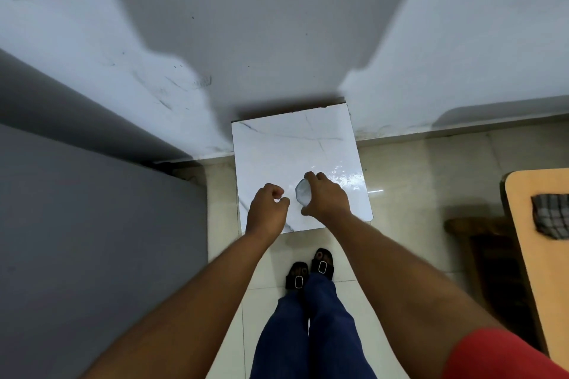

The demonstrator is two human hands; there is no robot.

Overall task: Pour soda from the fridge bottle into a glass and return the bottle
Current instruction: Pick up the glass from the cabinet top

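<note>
A clear glass (pixel 302 191) stands on a small white marble-patterned table top (pixel 277 151), near its front edge. My right hand (pixel 327 197) is wrapped around the glass from the right, fingers and thumb closed on it. My left hand (pixel 268 208) hovers just left of the glass with its fingers curled in and nothing in it. No bottle is in view.
A large grey appliance body (pixel 92 240) fills the left side. White walls (pixel 462 40) meet behind the table. A wooden table edge (pixel 535 240) with a checked cloth (pixel 552 215) is at the right. My feet in black sandals (pixel 309 269) stand on the tiled floor.
</note>
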